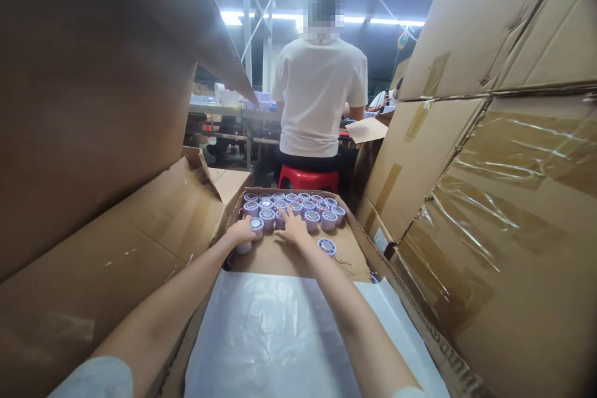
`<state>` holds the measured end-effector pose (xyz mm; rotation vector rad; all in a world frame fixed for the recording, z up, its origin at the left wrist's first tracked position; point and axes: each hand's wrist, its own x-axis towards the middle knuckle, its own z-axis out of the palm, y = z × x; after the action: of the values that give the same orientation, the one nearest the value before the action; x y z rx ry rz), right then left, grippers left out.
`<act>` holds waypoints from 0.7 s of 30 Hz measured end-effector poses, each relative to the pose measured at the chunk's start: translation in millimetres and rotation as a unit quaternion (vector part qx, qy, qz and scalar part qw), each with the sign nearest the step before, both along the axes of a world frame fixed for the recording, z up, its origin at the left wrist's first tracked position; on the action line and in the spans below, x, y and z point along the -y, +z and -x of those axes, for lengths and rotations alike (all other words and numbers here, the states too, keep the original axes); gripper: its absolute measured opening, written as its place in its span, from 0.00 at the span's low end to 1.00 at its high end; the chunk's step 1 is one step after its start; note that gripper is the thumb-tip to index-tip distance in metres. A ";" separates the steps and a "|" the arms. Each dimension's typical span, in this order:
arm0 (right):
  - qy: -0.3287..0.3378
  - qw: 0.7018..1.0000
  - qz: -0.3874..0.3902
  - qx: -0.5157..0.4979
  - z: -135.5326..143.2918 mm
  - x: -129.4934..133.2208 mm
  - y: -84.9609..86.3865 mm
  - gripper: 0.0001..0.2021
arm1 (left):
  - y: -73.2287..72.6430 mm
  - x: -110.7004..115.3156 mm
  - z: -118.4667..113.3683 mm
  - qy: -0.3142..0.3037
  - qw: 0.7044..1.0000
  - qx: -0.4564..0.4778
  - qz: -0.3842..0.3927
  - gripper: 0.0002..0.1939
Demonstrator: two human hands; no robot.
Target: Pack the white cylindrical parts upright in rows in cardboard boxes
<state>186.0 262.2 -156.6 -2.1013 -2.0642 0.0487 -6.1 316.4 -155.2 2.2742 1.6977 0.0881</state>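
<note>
Several short lavender cylinders with ringed round tops stand in rows at the far end of an open cardboard box (368,242). My left hand (240,231) is closed around the side of one lavender cylinder (256,224) at the left of the front row. Below that hand, another pale cylinder (243,248) is partly hidden. My right hand (296,228) reaches over the front row, its thumb and fingers around a cylinder (280,222) that they partly cover. Apart from the rows, a single cylinder (327,247) with thin wires lies to the right.
A white sheet (265,329) covers the near part of the box. Tall taped cartons (527,211) rise on the right, and large cardboard (93,74) leans in on the left. Ahead, a person in a white shirt (321,93) sits on a red stool (308,179), facing a workbench.
</note>
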 end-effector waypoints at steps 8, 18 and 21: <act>0.027 0.999 -0.004 -0.020 2.8 -14.3 3.5 0.27 | -0.2 13.6 -14.0 0.016 0.996 -0.029 -0.086 0.48; 0.108 0.994 -0.008 -0.021 -20.5 46.8 5.0 0.23 | 5.4 -0.2 -26.6 -0.096 0.994 -0.024 -0.054 0.47; 0.126 0.992 -0.010 -0.025 -23.7 69.7 3.8 0.25 | 6.1 4.4 -23.1 -0.122 0.990 -0.013 -0.065 0.43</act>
<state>209.8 192.6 -152.8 -1.7973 -2.2757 0.1136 16.9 312.0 -149.1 2.5710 1.4500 0.1205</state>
